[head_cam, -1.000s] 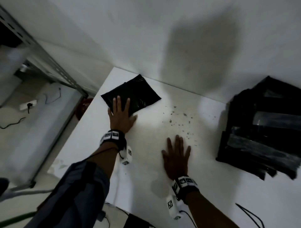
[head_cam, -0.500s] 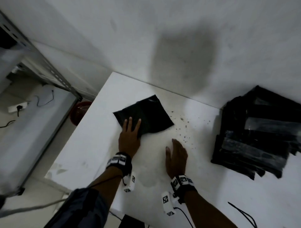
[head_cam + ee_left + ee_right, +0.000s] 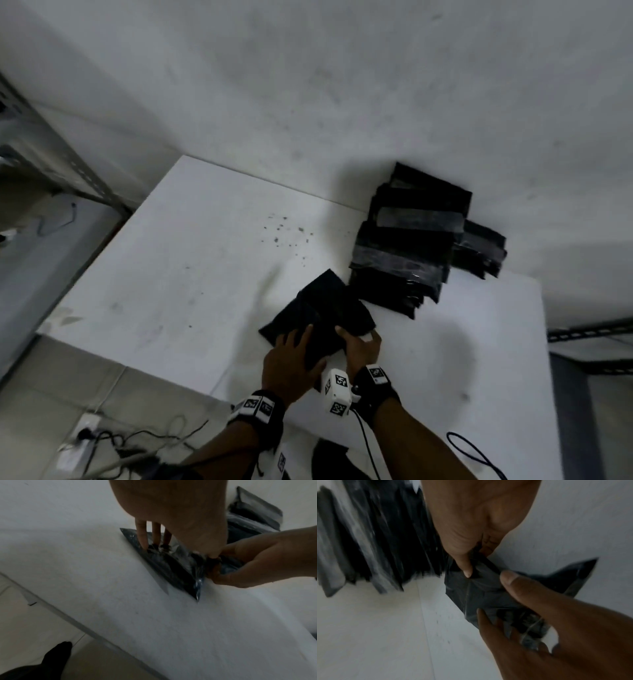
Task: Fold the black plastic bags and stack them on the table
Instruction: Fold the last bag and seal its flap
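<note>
A folded black bag [image 3: 318, 308] lies on the white table [image 3: 171, 274], just left of the front of a tall stack of black bags [image 3: 411, 240] by the wall. My left hand [image 3: 301, 342] rests on the bag's near part, fingers [image 3: 142, 536] straight and pressing down. My right hand [image 3: 356, 337] pinches the bag's near right edge, thumb [image 3: 465, 566] on top and fingers underneath. In the right wrist view the bag [image 3: 479, 588] is creased and the stack [image 3: 385, 534] is blurred behind it.
Dark specks [image 3: 284, 233] dot the table behind the bag. A grey metal shelf frame [image 3: 68, 164] stands at the left. Cables and a power strip [image 3: 85, 442] lie on the floor. Another cable [image 3: 476, 452] runs by the table's near right edge.
My left hand has slid the folded bag from the far left corner across to the stack. My right hand, flat on the table before, now pinches the bag's edge.
</note>
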